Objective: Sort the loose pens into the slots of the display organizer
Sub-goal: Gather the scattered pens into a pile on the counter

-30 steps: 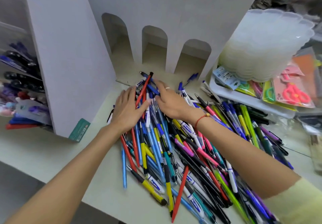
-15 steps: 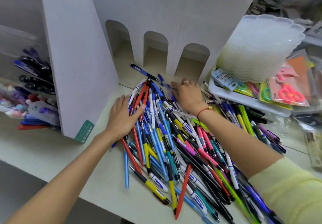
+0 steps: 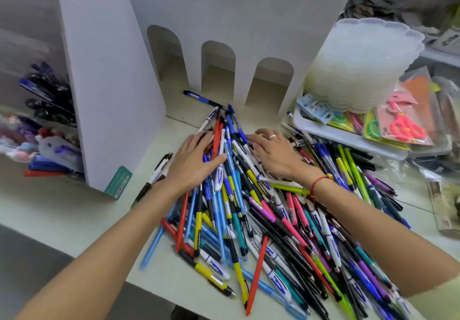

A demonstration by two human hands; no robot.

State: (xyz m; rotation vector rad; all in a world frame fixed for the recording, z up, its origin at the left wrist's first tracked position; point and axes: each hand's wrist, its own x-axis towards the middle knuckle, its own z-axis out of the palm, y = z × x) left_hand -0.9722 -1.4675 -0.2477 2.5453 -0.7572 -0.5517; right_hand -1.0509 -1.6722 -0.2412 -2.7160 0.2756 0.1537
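Observation:
A big heap of loose pens [image 3: 261, 210] in blue, red, yellow, pink, black and green covers the pale table. My left hand [image 3: 196, 163] lies flat on the heap's far left part, fingers straight. My right hand [image 3: 276, 153], with a ring and a red wrist cord, rests palm down on the pens just to the right, fingertips toward the left hand. The white cardboard display organizer [image 3: 224, 46] stands behind the heap, its three arched slots [image 3: 271, 80] open at table level. One blue pen [image 3: 201, 98] lies apart in front of the slots.
A stack of translucent plastic trays [image 3: 366, 60] sits on a white tray [image 3: 348, 135] of packaged scissors at the right. Racks of pens [image 3: 47, 100] stand left of the organizer's side wall. The table's front edge [image 3: 74, 242] runs at lower left.
My right hand has drawn back left from the slots toward my left hand. A blue pen now lies apart near the slots. The camera has moved nearer.

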